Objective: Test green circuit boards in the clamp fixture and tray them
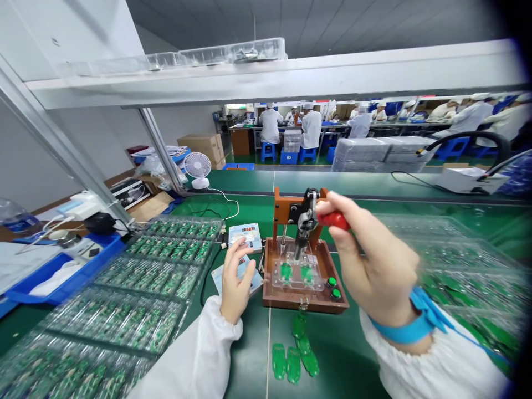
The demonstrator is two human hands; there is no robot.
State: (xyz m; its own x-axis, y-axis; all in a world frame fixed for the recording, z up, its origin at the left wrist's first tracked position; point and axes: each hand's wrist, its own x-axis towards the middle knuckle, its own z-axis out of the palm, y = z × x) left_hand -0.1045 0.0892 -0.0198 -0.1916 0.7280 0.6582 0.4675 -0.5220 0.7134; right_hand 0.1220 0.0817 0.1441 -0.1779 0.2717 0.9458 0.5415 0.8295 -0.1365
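A green tabletop [341,360], its near edge cut off, spreads beneath the work; clock positions are taken from the press. A white shelf [353,83] crosses at 12 o'clock above partly hidden workers in white. Ridged clear-plastic left trays [137,293] of circuit boards run off the frame at 8 o'clock; at 3 o'clock the right trays [436,230] blur, partly behind the right arm. At centre stands the brown press [286,302], its upright partly hidden by the metal lever linkage. At 3 o'clock the right hand [369,255], blue-strapped at the wrist, closes around the lever's glossy red knob [336,220], covering much of it. The left hand [236,277], at 9 o'clock, holds nothing, fingers loosely spread and curved; it screens part of two display boxes [254,243], contact impossible to tell. A round white fan [197,166] stands at 10 o'clock. Rounded, translucent green pieces [293,366] lie at 6 o'clock; two more show under the press's clear plate, details indistinct.
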